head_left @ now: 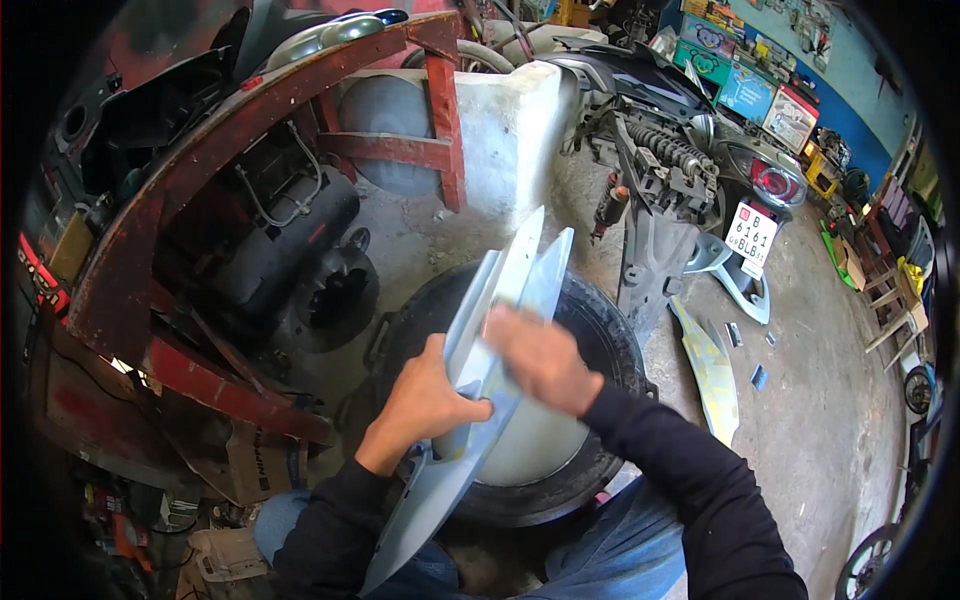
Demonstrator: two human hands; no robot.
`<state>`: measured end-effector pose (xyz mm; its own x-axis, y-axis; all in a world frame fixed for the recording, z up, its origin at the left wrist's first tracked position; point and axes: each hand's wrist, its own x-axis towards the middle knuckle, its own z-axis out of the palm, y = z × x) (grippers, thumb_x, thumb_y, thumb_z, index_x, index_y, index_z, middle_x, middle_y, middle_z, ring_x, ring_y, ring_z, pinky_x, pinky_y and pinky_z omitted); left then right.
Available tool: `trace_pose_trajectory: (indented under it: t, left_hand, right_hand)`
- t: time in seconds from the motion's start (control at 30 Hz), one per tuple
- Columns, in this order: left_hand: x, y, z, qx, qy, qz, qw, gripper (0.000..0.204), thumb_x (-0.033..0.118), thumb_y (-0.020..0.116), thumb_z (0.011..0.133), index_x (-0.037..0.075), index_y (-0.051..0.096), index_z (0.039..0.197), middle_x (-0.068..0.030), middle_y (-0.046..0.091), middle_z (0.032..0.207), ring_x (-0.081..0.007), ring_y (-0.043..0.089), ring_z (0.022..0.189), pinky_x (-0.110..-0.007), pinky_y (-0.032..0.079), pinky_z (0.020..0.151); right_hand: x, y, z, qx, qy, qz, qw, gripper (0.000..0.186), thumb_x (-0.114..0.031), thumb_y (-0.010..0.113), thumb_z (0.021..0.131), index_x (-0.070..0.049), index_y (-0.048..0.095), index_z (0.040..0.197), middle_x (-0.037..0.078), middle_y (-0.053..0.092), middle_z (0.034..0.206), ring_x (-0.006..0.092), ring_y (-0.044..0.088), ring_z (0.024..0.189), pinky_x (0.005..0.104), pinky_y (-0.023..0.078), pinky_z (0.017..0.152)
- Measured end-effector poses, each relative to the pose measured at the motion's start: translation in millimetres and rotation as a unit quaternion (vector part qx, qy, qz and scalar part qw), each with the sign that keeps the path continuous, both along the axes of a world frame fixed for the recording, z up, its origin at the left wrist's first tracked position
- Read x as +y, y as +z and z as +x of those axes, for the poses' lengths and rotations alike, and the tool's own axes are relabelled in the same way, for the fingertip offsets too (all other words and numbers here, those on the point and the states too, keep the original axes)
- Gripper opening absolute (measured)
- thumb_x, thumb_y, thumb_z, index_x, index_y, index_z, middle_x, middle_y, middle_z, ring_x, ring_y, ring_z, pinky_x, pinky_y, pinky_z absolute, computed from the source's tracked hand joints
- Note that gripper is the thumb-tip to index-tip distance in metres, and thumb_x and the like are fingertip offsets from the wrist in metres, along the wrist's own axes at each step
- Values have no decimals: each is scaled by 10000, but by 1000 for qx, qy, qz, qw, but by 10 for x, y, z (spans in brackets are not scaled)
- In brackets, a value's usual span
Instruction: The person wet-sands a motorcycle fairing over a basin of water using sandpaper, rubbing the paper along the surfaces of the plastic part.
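A long, pointed motorcycle body panel (543, 280), pale grey-blue with patchy whitish areas, stands tilted between my hands over a round black tub (622, 330). My left hand (425, 400) grips its left edge near the middle, the thumb wrapped onto the near face. Against the panel's right face lies my right hand (545, 360), blurred by motion, its fingers curled and pressed together. Whatever those fingers may hold is hidden. Cloudy greyish liquid (535, 445) shows in the tub below the panel. The panel's lower end reaches down by my left forearm.
Another patchy panel (708, 365) lies on the floor to the right, with small blue pieces (759, 377) beside it. Beyond stands a partly stripped motorcycle (665, 170). At left, a red wooden frame (390, 150) surrounds a dark tank (300, 230). A cardboard piece (262, 465) sits lower left.
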<state>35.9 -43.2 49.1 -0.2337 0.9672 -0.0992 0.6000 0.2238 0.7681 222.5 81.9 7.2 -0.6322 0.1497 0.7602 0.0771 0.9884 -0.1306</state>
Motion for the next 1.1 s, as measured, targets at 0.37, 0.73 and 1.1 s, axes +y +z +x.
trace_pose_trajectory:
  t: [0.37,0.73,1.1]
  left_hand:
    - [5,-23,17,11,2,-10,1000,854,354,887,627,-84,517,1260,-302,722,1061,-440,731,1001,-460,574,914]
    - [27,10,28,6,-4,-18,1000,895,345,885,620,-115,504,1287,-317,714,1080,-442,729,1012,-447,572,923]
    - [21,-26,56,10,-13,-1,1000,900,351,883,619,-119,493,1281,-322,711,1068,-454,726,1002,-460,573,914]
  right_hand:
    - [357,-27,6,3,8,45,999,455,44,679,819,-45,735,1262,177,730,1305,336,673,1291,452,531,1103]
    - [367,18,-14,-5,-48,30,998,429,27,673,819,-38,721,1240,153,717,1318,317,662,1296,444,523,1066]
    - [175,91,69,-47,-47,35,997,453,19,667,808,-13,711,1258,167,705,1332,344,658,1278,460,519,1064]
